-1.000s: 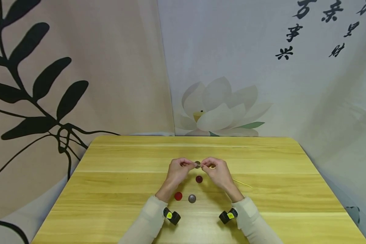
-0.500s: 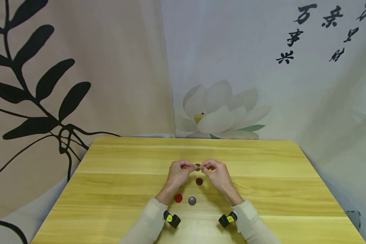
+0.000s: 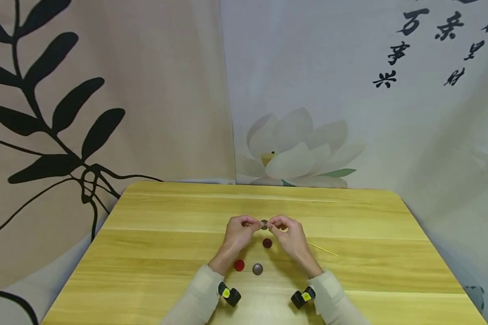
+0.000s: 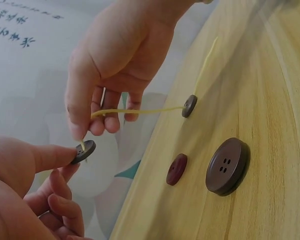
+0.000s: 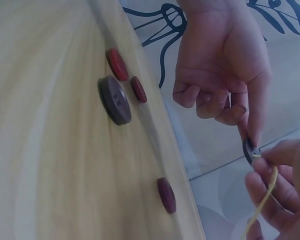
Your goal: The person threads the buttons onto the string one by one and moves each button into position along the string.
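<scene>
My left hand [image 3: 239, 232] pinches a small dark button [image 4: 84, 151] by its edge between thumb and fingers, above the table's far half. Facing it, my right hand [image 3: 288, 232] pinches a yellow cord [image 5: 264, 202] right at the button's face, and a short bit of cord shows at its holes. From the right fingers the cord runs to a second dark button [image 4: 190, 106] low over the wood, then trails on along the table. In the head view this second button is hidden by the right hand.
Between the forearms lie a dark red button [image 3: 267, 243], a bright red button [image 3: 239, 265] and a larger grey-brown button [image 3: 257, 269] with several holes. The wooden table [image 3: 154, 253] ends at a printed curtain [image 3: 179, 113] behind it.
The head view has shifted slightly. Both hands stay together at the held button, with only tiny finger movement, and the loose buttons lie where they were.
</scene>
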Demonstrator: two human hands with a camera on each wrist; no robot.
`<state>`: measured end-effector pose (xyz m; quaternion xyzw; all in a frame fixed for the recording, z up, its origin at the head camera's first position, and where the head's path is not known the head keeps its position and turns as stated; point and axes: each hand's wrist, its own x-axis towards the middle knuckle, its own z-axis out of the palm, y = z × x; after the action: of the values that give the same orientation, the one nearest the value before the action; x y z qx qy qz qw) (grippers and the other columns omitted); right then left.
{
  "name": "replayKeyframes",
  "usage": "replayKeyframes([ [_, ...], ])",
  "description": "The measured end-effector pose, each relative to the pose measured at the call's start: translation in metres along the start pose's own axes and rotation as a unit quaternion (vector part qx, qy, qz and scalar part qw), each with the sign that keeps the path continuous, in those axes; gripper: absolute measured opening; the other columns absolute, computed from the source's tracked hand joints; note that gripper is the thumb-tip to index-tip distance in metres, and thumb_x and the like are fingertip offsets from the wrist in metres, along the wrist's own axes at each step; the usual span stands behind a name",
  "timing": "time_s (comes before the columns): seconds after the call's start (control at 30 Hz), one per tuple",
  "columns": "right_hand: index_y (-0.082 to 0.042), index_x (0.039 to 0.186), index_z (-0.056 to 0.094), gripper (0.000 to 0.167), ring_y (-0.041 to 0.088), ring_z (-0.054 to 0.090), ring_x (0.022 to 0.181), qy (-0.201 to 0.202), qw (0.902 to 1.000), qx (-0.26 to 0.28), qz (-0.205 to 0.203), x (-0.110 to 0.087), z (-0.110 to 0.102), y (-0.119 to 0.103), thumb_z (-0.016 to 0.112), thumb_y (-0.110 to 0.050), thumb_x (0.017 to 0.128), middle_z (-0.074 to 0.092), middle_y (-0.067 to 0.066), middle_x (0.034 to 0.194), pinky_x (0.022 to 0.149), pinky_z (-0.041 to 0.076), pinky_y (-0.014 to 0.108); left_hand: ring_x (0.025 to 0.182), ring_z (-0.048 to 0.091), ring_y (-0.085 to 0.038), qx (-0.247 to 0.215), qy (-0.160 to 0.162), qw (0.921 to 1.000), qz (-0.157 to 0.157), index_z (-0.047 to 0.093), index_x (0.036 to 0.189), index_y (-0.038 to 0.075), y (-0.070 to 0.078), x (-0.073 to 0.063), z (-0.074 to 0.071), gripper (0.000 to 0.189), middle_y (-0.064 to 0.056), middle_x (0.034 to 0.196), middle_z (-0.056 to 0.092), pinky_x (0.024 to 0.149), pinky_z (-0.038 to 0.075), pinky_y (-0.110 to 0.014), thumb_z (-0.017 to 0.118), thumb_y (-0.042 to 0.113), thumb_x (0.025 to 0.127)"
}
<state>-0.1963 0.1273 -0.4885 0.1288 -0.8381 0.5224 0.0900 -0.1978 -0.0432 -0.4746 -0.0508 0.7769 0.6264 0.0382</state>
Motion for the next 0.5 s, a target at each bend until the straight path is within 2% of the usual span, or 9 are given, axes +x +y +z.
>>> replayKeyframes([
  [0.5, -0.007, 0.092, 0.073, 0.015, 0.013, 0.061, 0.079, -0.005, 1.0000, -0.003, -0.005, -0.0020, 0.0053, 0.0067, 0.074, -0.022, 0.090, 0.071, -0.005, 0.080, 0.078, 0.049, 0.033, 0.073, 0.051, -0.017, -0.007, -0.001, 1.0000, -0.003, 0.075, 0.084, 0.007, -0.0044, 0.0012, 0.0039, 0.013, -0.003, 0.082, 0.063, 0.060, 0.040, -0.027, 0.076, 0.019, 0.086],
])
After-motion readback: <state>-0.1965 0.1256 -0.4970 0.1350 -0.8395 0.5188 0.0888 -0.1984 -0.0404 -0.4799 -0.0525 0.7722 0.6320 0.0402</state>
